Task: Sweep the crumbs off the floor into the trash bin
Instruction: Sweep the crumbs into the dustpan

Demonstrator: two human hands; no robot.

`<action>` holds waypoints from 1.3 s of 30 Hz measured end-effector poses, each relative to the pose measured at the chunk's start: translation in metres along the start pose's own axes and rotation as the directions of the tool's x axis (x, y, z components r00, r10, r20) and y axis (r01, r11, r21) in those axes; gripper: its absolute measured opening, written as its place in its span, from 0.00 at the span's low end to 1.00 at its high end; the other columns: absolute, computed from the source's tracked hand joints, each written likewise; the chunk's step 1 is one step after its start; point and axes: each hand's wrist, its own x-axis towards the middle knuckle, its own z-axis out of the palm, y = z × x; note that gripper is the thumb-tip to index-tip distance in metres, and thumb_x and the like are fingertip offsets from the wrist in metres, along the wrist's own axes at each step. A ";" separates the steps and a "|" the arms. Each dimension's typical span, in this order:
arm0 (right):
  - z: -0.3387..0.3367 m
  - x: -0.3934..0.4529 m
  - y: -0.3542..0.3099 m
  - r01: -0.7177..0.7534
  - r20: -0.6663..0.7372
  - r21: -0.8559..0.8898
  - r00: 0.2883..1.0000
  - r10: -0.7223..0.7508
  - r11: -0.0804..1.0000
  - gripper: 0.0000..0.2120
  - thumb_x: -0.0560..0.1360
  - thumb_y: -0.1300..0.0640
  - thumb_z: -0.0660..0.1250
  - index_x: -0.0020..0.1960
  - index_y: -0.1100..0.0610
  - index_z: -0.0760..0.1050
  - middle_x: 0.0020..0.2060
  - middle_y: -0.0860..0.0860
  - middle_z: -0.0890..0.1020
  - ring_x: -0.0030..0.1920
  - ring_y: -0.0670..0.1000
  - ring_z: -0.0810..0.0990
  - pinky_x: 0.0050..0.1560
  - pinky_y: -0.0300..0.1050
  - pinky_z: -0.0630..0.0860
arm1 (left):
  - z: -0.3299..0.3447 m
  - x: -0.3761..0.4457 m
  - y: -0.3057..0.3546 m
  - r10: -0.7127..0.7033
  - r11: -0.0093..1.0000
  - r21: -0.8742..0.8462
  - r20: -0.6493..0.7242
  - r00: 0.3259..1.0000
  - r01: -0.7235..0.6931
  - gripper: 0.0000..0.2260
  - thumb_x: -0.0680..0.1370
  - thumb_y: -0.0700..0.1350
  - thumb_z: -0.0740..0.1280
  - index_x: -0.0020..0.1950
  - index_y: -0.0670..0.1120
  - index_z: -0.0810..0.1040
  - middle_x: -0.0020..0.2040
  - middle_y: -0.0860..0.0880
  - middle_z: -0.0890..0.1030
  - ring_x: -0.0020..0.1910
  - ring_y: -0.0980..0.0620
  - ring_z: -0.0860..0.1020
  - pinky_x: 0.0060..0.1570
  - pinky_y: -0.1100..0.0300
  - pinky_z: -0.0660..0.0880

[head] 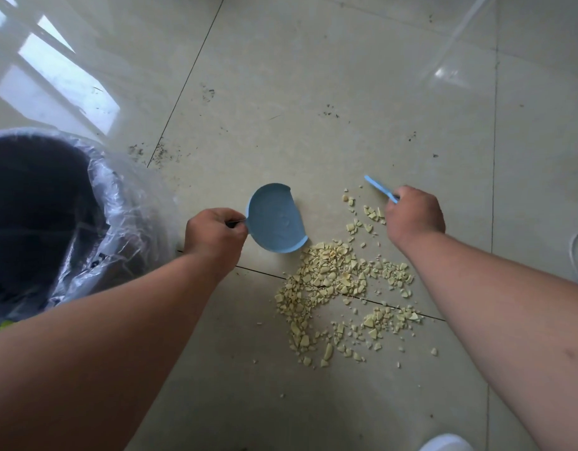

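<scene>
Two bare hands work low over a glossy pale tiled floor (313,76). The left hand (214,234) curls round the handle of a small round light-blue plastic dustpan (276,219), whose open edge faces right towards the scattered pale-yellow crumbs (333,281). The right hand (414,216) grips a thin light-blue brush handle (380,188), fingers closed round it; the bristles are hidden beneath the hand. Most crumbs lie in a heap just below and right of the dustpan, across a dark tile joint, with a few near the right hand. A dark trash bin lined with a clear plastic bag (125,206) stands on the left, beside the left forearm.
</scene>
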 end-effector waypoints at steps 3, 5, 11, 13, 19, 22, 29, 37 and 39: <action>0.009 -0.008 -0.001 0.090 -0.018 -0.076 0.996 -0.092 0.993 0.12 0.81 0.53 0.66 0.59 0.56 0.82 0.60 0.59 0.76 0.57 0.62 0.76 0.55 0.52 0.78 | 0.000 0.000 -0.001 0.001 1.000 -0.008 0.008 1.000 -0.001 0.04 0.78 0.46 0.74 0.46 0.48 0.88 0.41 0.45 0.87 0.29 0.52 0.74 0.18 0.72 0.66; 0.015 -0.014 -0.001 0.160 -0.002 -0.094 0.987 -0.161 0.983 0.11 0.80 0.54 0.67 0.59 0.59 0.80 0.57 0.60 0.78 0.56 0.62 0.77 0.54 0.51 0.77 | -0.001 0.000 -0.001 0.007 1.000 -0.001 0.013 1.000 -0.007 0.04 0.78 0.46 0.74 0.46 0.48 0.88 0.41 0.45 0.87 0.29 0.52 0.74 0.18 0.72 0.66; 0.024 -0.046 -0.003 0.335 0.118 -0.127 0.940 -0.321 0.934 0.10 0.82 0.52 0.63 0.60 0.54 0.76 0.50 0.55 0.81 0.46 0.60 0.81 0.43 0.50 0.79 | -0.006 -0.005 -0.002 0.031 0.998 0.050 0.033 0.999 -0.032 0.04 0.78 0.46 0.74 0.48 0.49 0.89 0.41 0.49 0.87 0.32 0.54 0.77 0.20 0.73 0.66; 0.026 -0.061 -0.003 0.382 0.122 -0.139 0.922 -0.367 0.913 0.08 0.82 0.52 0.63 0.59 0.52 0.77 0.49 0.53 0.80 0.43 0.56 0.80 0.40 0.48 0.78 | -0.009 -0.007 -0.002 0.034 0.997 0.070 0.049 0.998 -0.038 0.04 0.78 0.46 0.74 0.47 0.49 0.89 0.41 0.50 0.87 0.32 0.54 0.77 0.20 0.74 0.66; 0.029 -0.107 -0.004 0.509 0.211 -0.167 0.855 -0.473 0.844 0.15 0.80 0.54 0.66 0.67 0.50 0.75 0.56 0.51 0.80 0.50 0.53 0.78 0.43 0.48 0.78 | -0.016 -0.013 -0.009 0.044 0.995 0.085 0.070 0.997 -0.050 0.04 0.76 0.47 0.74 0.44 0.51 0.89 0.39 0.51 0.87 0.43 0.45 0.85 0.40 0.56 0.81; 0.028 -0.121 -0.004 0.562 0.255 -0.157 0.817 -0.517 0.812 0.16 0.79 0.54 0.67 0.67 0.50 0.76 0.58 0.51 0.80 0.56 0.56 0.77 0.49 0.50 0.78 | -0.020 -0.017 -0.017 0.080 0.992 0.089 0.077 0.994 -0.086 0.04 0.76 0.46 0.74 0.44 0.50 0.89 0.39 0.50 0.87 0.44 0.45 0.85 0.43 0.53 0.81; 0.013 -0.104 0.008 0.443 0.069 0.056 0.893 -0.446 0.895 0.14 0.84 0.54 0.60 0.67 0.53 0.77 0.55 0.51 0.82 0.45 0.53 0.78 0.40 0.49 0.77 | -0.023 -0.022 -0.025 0.103 0.987 0.118 0.087 0.991 -0.113 0.06 0.78 0.46 0.72 0.47 0.50 0.90 0.39 0.52 0.87 0.44 0.46 0.84 0.42 0.55 0.79; -0.001 -0.052 0.071 0.173 -0.067 0.089 0.984 -0.168 0.981 0.14 0.81 0.61 0.62 0.65 0.57 0.76 0.60 0.57 0.80 0.58 0.63 0.77 0.53 0.53 0.75 | -0.010 -0.012 -0.005 0.087 0.996 0.032 0.018 0.996 -0.087 0.05 0.79 0.46 0.73 0.43 0.52 0.85 0.40 0.50 0.86 0.38 0.45 0.82 0.42 0.52 0.81; 0.002 -0.046 0.088 0.122 -0.040 0.059 0.992 -0.120 0.991 0.13 0.81 0.61 0.61 0.64 0.58 0.76 0.59 0.59 0.80 0.58 0.64 0.77 0.53 0.53 0.75 | -0.008 -0.012 -0.005 0.106 0.992 0.073 0.006 0.994 -0.106 0.06 0.80 0.46 0.71 0.43 0.50 0.85 0.39 0.50 0.85 0.37 0.46 0.81 0.40 0.55 0.79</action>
